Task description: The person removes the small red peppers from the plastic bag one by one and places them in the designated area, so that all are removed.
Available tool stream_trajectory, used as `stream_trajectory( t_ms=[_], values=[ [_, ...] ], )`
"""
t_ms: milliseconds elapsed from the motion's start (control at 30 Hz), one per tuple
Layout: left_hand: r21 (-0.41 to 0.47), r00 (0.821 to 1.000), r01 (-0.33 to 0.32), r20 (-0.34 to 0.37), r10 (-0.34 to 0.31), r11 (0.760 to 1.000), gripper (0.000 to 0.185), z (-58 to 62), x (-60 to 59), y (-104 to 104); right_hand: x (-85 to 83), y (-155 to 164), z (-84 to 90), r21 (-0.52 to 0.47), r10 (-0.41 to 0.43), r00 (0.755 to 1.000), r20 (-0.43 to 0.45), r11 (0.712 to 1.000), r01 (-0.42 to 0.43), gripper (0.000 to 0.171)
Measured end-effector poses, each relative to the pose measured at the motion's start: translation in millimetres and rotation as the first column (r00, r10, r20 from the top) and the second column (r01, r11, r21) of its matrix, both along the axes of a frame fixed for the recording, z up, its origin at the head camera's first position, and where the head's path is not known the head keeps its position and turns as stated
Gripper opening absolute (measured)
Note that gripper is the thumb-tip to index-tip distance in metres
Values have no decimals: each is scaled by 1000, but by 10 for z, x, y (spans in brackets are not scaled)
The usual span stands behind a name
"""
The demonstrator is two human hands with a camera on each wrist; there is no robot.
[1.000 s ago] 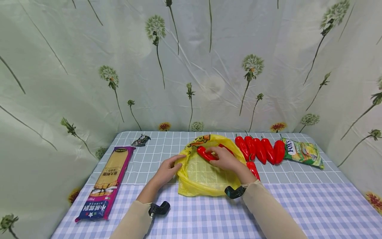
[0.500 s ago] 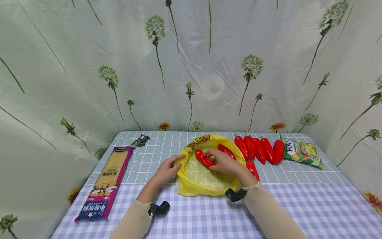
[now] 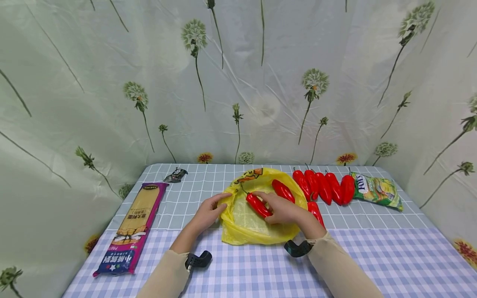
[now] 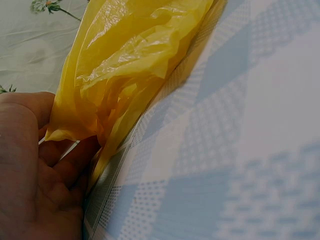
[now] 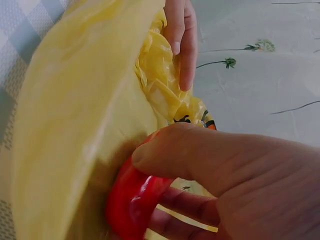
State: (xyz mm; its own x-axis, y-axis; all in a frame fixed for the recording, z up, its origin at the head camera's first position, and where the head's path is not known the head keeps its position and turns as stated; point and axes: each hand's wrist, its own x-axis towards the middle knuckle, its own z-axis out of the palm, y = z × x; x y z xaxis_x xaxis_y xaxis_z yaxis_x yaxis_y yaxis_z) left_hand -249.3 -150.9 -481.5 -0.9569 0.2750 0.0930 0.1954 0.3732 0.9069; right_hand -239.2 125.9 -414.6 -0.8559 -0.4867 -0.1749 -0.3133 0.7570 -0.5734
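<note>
A: Pepper [image 3: 258, 205], the red one, is lying on the open mouth of the yellow bag [image 3: 246, 225] near the table's middle, and the right hand [image 3: 284, 208] is curling round it, thumb over the top and fingers underneath.

B: Is the head view showing that grip plainly?

A: Only the back of the hand there. The right wrist view is giving the close look: the thumb is pressing on the glossy red skin [image 5: 131, 200] and the fingers are wrapping below, with yellow plastic [image 5: 75, 125] bunching at nine o'clock of it.

B: And the left hand [image 3: 208, 212]?

A: Sitting at nine o'clock of the bag, pinching its rim. The left wrist view is showing the crumpled edge [image 4: 120, 65] caught between thumb and fingers [image 4: 30, 165], which the head view is not making clear.

B: Anything else in the bag?

A: A second pepper [image 3: 283, 191] is resting on it at one o'clock of the held one. A row of peppers [image 3: 323, 187] is lying at three o'clock of the bag, a green snack packet [image 3: 377, 190] beyond them, one more pepper [image 3: 316, 213] beside the right wrist. A long pasta packet [image 3: 132, 227] is lying at nine o'clock on the checked tablecloth [image 3: 242, 273]
</note>
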Motion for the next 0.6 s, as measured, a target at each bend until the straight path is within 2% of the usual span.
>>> stream_trajectory(
  t_ms=[300, 600],
  values=[
    [-9, 1000, -7, 2, 7, 1000, 38, 4, 1, 9, 38, 34, -24, 45, 14, 1000, -4, 999, -14, 104],
    [-4, 1000, -9, 2, 9, 1000, 39, 5, 8, 11, 61, 72, -46, 26, 37, 999, 7, 999, -37, 107]
  ],
)
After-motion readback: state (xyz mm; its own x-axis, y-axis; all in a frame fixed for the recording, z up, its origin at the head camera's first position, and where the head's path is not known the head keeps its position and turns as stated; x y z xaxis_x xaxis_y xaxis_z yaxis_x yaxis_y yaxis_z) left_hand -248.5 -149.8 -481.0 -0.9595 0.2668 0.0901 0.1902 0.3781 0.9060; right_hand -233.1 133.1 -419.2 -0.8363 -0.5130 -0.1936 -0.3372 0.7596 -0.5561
